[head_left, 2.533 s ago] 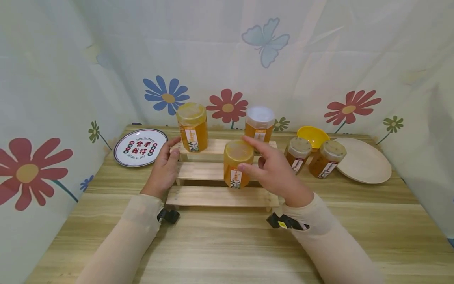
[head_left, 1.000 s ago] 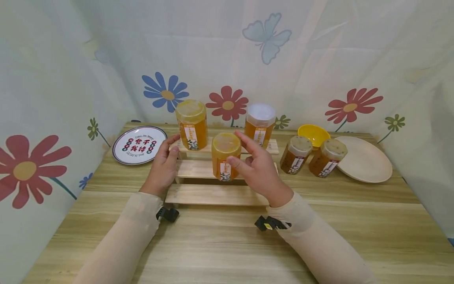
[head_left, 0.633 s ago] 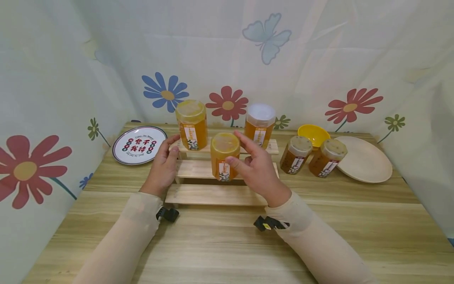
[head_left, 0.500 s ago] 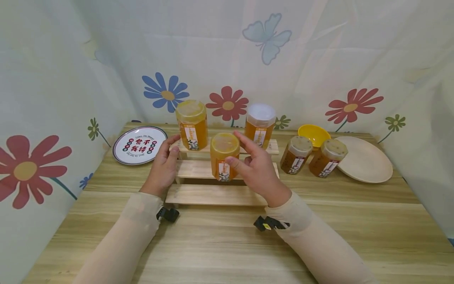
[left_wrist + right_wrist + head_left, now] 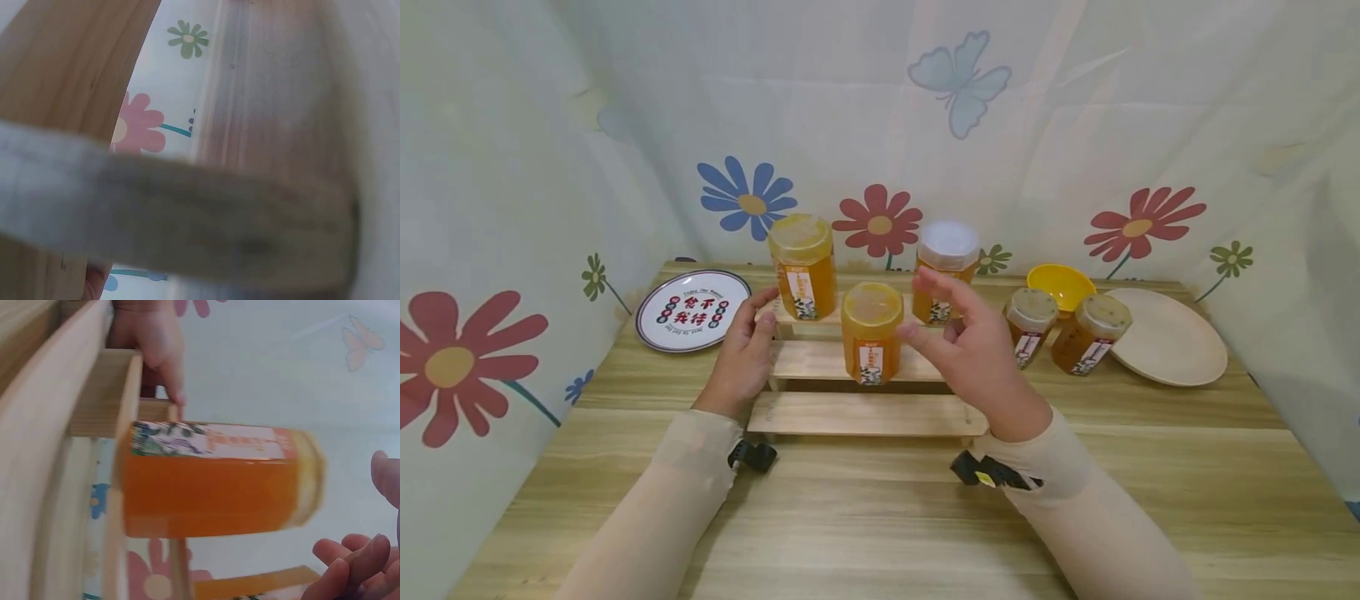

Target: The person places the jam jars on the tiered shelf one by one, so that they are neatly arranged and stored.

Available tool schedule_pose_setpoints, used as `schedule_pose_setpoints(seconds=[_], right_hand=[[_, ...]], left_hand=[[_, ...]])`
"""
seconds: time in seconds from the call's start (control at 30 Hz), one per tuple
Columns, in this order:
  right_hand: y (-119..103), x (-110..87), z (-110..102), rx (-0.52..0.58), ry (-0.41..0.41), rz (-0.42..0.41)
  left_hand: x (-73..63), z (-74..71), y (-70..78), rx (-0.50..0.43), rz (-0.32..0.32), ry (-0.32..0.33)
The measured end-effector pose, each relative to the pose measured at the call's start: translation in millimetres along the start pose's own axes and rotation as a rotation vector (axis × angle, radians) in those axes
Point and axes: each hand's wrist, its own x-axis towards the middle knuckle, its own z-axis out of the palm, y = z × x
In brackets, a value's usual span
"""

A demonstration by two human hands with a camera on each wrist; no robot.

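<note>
Honey jar (image 5: 872, 342) stood on middle step, right hand (image 5: 981, 354) free of it

The jar was upright near the centre of the wooden rack's (image 5: 861, 414) middle step, its label facing the person. The right hand was just beside it, thumb and forefinger spread and the other fingers loosely bent; the right wrist view showed a gap between hand and jar. The left hand (image 5: 739, 354) held the left end of the top step between thumb and fingers.

On the top step, a yellow-lidded jar (image 5: 802, 271) stood at the left, near the left hand, and a white-lidded jar (image 5: 942, 258) at the right, partly covered by the right hand's forefinger.

Right of the rack, a dark jar (image 5: 1028, 321) and a second dark jar (image 5: 1091, 333) stood side by side on the table (image 5: 865, 517), with a yellow bowl (image 5: 1060, 287) behind them and a plain round plate (image 5: 1180, 342) farther right. A lettered plate (image 5: 692, 311) lay left of the rack. Behind everything hung a flowered curtain (image 5: 820, 100).
</note>
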Motion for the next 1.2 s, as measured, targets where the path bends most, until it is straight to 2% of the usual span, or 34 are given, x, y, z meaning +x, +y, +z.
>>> schedule_pose_setpoints(seconds=[0.23, 0.37, 0.57, 0.7, 0.83, 1.2], right_hand=[[-14, -1.2, -32, -0.054, 0.048, 0.004], [-17, -0.2, -54, -0.093, 0.049, 0.043], [-12, 3.1, -89, -0.22, 0.075, 0.058], [-8, 5.8, -107, -0.316, 0.091, 0.154], [-1, 10.0, -119, -0.37, 0.054, 0.265], [32, 26.7, -130, -0.442, -0.051, 0.383]], left_hand=[[-0.5, -0.2, -0.1, -0.01, -0.002, 0.001], [0.1, 0.3, -1.2, -0.018, -0.002, 0.003], [0.3, 1.1, -1.0, -0.039, -0.015, 0.004], [0.1, 1.2, 0.0, -0.049, -0.025, 0.001], [0.0, 1.4, 0.3, -0.054, -0.028, 0.0], [-0.6, 0.2, -0.4, -0.058, -0.024, -0.008]])
